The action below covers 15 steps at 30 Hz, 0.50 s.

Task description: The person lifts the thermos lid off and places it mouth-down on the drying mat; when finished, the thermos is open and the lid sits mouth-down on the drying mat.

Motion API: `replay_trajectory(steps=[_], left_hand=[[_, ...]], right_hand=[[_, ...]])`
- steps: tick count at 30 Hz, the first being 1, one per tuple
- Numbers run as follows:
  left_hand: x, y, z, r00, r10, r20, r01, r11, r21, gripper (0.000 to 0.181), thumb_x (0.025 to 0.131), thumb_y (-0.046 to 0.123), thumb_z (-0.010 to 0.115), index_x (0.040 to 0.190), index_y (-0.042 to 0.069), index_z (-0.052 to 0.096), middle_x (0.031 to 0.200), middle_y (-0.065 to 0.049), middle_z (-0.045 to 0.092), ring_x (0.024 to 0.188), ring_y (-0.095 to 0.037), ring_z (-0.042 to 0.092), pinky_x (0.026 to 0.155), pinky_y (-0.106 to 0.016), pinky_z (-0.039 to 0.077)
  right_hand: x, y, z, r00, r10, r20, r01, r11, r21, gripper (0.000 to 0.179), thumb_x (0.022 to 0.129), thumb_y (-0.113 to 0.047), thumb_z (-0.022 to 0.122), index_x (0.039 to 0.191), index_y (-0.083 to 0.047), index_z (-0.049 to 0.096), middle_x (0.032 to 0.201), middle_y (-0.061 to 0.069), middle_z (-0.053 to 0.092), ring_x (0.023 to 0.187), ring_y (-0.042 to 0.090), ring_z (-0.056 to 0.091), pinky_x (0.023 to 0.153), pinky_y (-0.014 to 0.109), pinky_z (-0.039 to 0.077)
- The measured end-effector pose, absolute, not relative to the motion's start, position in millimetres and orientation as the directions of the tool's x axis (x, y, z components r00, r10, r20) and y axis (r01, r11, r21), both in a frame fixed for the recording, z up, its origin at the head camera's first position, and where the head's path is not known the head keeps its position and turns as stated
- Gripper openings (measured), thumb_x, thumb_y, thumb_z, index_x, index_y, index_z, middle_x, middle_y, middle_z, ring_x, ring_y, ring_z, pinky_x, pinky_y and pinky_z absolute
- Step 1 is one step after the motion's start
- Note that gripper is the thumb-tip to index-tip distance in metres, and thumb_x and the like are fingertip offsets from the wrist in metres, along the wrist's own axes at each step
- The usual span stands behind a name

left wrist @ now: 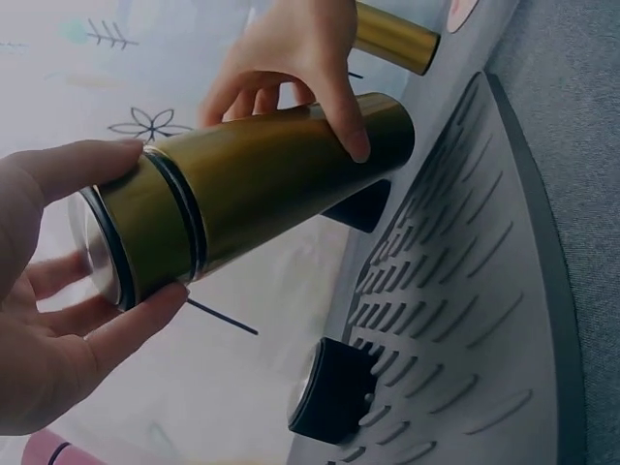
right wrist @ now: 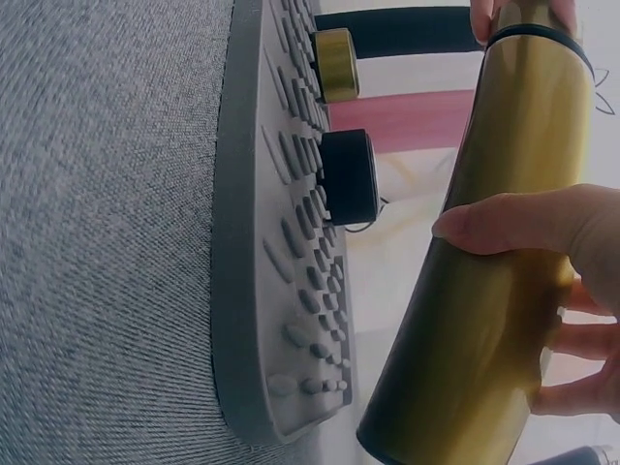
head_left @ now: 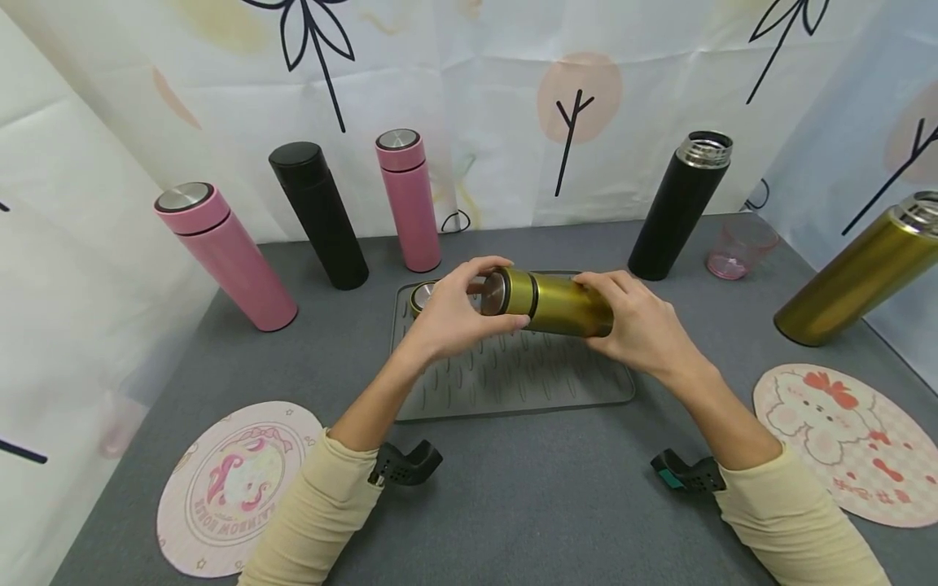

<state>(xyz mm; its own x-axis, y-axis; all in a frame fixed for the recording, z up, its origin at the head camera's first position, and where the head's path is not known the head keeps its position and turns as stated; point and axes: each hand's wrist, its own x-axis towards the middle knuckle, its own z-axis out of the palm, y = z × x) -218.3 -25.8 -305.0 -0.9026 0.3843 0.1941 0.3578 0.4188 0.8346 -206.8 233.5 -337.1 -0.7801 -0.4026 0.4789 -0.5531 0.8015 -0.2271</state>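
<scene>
A gold thermos point(head_left: 575, 309) is held tilted nearly sideways above a grey ridged mat point(head_left: 513, 382). My left hand point(head_left: 456, 316) grips its capped end, thumb and fingers around the gold lid point(left wrist: 150, 228) with the steel top. Around the body near the base, my right hand point(head_left: 645, 330) is wrapped, its thumb along the near side in the right wrist view. The lid sits on the thermos; how tightly, I cannot tell. On the mat stand a loose gold lid point(right wrist: 337, 66) and a black lid point(right wrist: 350, 176), the latter hidden in the head view.
Capped pink point(head_left: 227, 256), black point(head_left: 318, 216) and pink point(head_left: 408, 199) thermoses stand at the back left. An uncapped black thermos point(head_left: 677, 207), a pink glass point(head_left: 736, 252) and an uncapped gold thermos point(head_left: 853, 273) stand right. Round placemats lie front left point(head_left: 238, 488) and front right point(head_left: 850, 439).
</scene>
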Motion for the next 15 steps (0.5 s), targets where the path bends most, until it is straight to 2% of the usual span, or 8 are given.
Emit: replay_trajectory(steps=[4,9,12,15], left_hand=[[-217,-26,-303,-0.940,0.318,0.125,0.260,0.429,0.865,0.060,0.076,0.040,0.079,0.127,0.021,0.055,0.117,0.003,0.055,0.106,-0.015,0.054,0.077,-0.035,0.051],[-218,-27,-302,-0.979,0.188,0.078,0.151,0.413,0.898,0.062,0.079,0.052,0.071,0.125,0.013,0.056,0.109,-0.001,0.059,0.097,-0.015,0.058,0.076,-0.034,0.051],[-220,-32,-300,-0.987,0.120,0.106,0.143,0.358,0.923,0.063,0.081,0.052,0.069,0.125,0.009,0.055,0.110,-0.004,0.059,0.096,-0.016,0.060,0.073,-0.032,0.054],[-221,-39,-299,-0.986,0.111,0.124,0.156,0.357,0.921,0.067,0.081,0.050,0.070,0.131,0.009,0.053,0.116,-0.004,0.059,0.101,-0.015,0.060,0.077,-0.033,0.053]], right_hand=[[-206,232,-337,-0.778,-0.401,0.484,-0.553,0.803,-0.224,0.084,0.056,-0.002,0.090,0.129,-0.011,0.050,0.113,0.018,0.054,0.101,0.035,0.054,0.073,0.061,0.049],[-206,233,-336,-0.790,-0.393,0.470,-0.532,0.821,-0.207,0.086,0.058,-0.002,0.089,0.133,-0.011,0.048,0.115,0.020,0.051,0.101,0.038,0.053,0.072,0.063,0.048],[-207,238,-336,-0.796,-0.373,0.478,-0.515,0.831,-0.209,0.084,0.058,-0.002,0.088,0.133,-0.010,0.049,0.114,0.020,0.051,0.100,0.038,0.052,0.071,0.063,0.048],[-209,240,-335,-0.796,-0.358,0.488,-0.513,0.828,-0.228,0.082,0.058,-0.002,0.089,0.131,-0.009,0.051,0.112,0.019,0.051,0.097,0.037,0.053,0.072,0.063,0.048]])
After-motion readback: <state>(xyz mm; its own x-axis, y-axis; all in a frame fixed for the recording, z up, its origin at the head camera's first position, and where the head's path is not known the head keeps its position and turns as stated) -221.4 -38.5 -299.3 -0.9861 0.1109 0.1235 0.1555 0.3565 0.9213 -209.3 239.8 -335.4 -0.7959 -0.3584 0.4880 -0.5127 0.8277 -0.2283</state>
